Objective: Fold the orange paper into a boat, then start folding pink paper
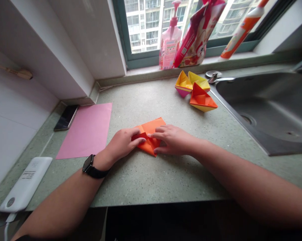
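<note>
1. The left hand [124, 142] is narrowed, its thumb and fingers pinching a raised flap of the folded orange paper [151, 126]. The right hand [176, 139] has its fingertips on the paper's right part and its thumb by the lower right edge; I cannot tell whether it grips or only presses. The paper lies on the speckled countertop [145, 180], between the two hands.
2. A crease could land crooked, I judge, if the left thumb drags the flap while the right fingertips bear down unevenly.
3. The paper could skid or twist if one hand lifts while the other pushes, as nothing else braces it.
4. A tear at the inner folds seems possible if both hands pull apart on the layers.
5. A wide rightward sweep of the right hand might knock the folded paper boats, or tip one into the steel sink [266, 120] to that hand's right.
6. A swing of the left forearm could catch the pink paper sheet just beyond the left wrist.
7. Counts: one orange paper in hand; three paper boats [203, 101] beyond the right hand; one pink paper sheet [87, 130], one smartphone [66, 117] and one white power bank [27, 184] left of the left hand; one smartwatch [88, 164] on the left wrist; one pump bottle [170, 48], one pouch [197, 40] and one orange-and-white bottle [241, 33] on the sill beyond both hands; one sink.
</note>
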